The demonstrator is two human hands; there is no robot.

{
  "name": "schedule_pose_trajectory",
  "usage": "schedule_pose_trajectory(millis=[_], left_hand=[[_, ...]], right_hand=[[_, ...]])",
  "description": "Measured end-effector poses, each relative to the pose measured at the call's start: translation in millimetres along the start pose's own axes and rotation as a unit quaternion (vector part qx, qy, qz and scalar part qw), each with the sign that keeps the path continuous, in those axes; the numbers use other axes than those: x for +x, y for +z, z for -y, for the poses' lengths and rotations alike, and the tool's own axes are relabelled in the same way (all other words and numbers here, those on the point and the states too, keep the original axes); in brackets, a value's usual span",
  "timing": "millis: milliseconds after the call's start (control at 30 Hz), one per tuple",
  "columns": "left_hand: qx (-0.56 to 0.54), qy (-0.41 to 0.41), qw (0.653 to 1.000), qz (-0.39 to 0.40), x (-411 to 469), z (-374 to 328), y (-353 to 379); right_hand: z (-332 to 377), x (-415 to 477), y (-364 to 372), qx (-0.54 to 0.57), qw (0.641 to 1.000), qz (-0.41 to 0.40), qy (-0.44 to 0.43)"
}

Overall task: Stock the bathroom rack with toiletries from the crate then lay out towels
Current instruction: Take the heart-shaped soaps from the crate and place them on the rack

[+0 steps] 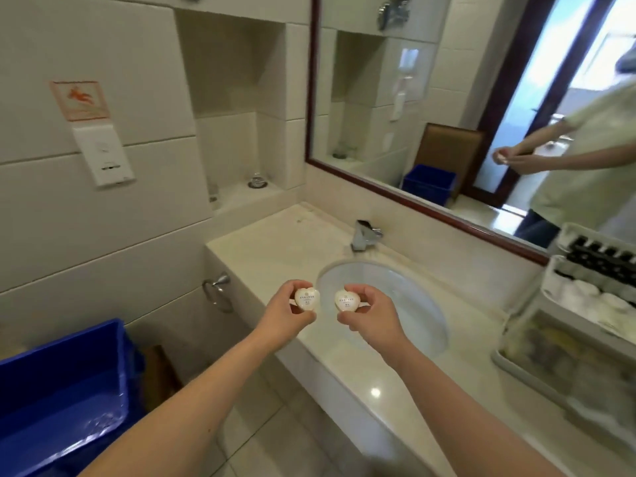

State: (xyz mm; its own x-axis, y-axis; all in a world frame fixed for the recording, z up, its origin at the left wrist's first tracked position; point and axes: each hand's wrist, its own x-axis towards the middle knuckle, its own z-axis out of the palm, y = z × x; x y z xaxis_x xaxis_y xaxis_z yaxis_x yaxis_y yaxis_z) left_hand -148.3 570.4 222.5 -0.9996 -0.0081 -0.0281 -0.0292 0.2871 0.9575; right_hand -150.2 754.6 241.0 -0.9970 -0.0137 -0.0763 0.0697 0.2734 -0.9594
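My left hand (282,316) pinches a small white heart-shaped soap (307,298) with printed text. My right hand (370,316) pinches a second heart-shaped soap (347,300) of the same kind. Both are held side by side above the front edge of the counter, just left of the sink basin (406,297). The blue crate (65,383) stands at the lower left, below my left forearm. The white rack (581,325) sits on the counter at the right; its upper tier holds dark small bottles and white rolled items, and its lower tray holds blurred items.
A chrome faucet (364,235) stands behind the basin. A tiled wall niche (241,187) at the counter's far left holds a small glass item. A mirror (481,98) spans the wall behind. A towel ring (218,287) hangs on the counter's left side.
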Motion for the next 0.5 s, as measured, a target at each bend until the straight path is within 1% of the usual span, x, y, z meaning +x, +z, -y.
schedule_pose_trajectory(millis=[200,333,500], left_hand=[[-0.003,0.028,0.994,0.108,27,-27,85],[0.004,0.057,0.985,0.163,38,-52,150],[0.014,0.099,0.968,0.231,52,-86,232]], right_hand=[[-21,-8,-88,-0.003,0.994,-0.105,0.024],[-33,-14,-151,-0.01,0.984,-0.173,0.041],[-44,-22,-230,-0.016,0.97,-0.235,0.063]])
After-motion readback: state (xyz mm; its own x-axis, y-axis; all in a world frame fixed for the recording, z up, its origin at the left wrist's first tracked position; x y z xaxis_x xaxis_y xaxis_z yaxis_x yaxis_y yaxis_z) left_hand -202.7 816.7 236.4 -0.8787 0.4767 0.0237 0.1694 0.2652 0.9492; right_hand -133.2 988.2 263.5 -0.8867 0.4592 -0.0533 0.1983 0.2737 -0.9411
